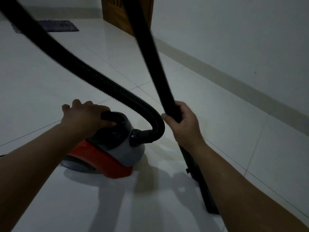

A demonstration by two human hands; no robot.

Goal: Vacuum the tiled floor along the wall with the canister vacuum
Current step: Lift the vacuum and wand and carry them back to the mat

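head: red and grey canister vacuum (107, 153) sits on white tiled floor (217, 114) near wall (234, 39) | left hand (87, 116) grip curled on its black carry handle (108, 114) | right hand (182, 121) grip clamped round rigid black wand tube (150, 52) | ribbed black hose (100, 81) arcs up leftward

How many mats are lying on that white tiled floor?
1: a dark purple fluffy mat lies at the far left, near the brown wooden door. The hose and arms could hide others.
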